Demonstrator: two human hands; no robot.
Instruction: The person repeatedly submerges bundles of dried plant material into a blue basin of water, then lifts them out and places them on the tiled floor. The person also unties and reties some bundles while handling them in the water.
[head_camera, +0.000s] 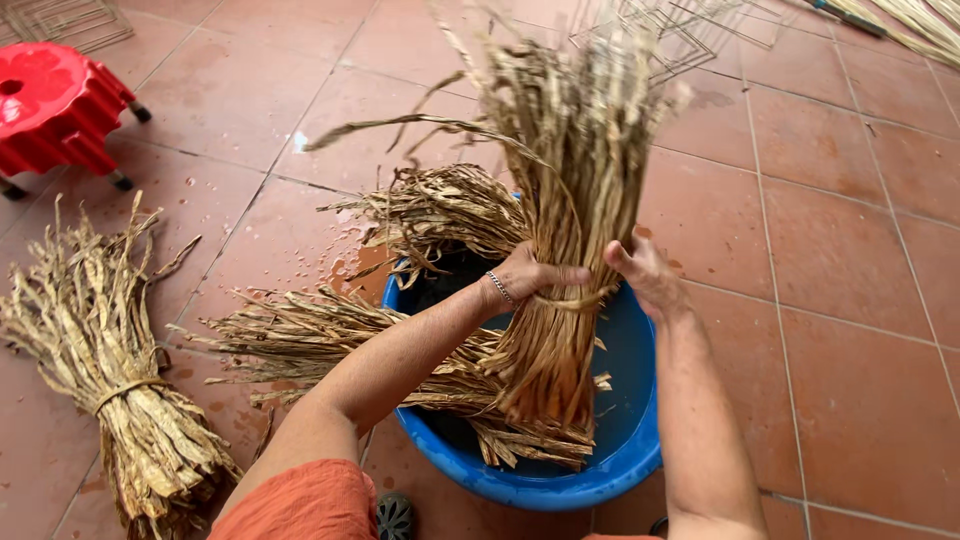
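One upright bundle of dried leaves (560, 300) is being gripped at its tied waist by the left hand (525, 278), closed around it, and by the right hand (648, 275), pressed against its far side. The bundle is being held over a single blue tub (620, 455), across which two more bundles (330, 335) are lying. A fourth tied bundle (120, 390) is lying apart on the reddish tiled floor (850, 300). One red plastic stool (55, 105) is standing at the upper left.
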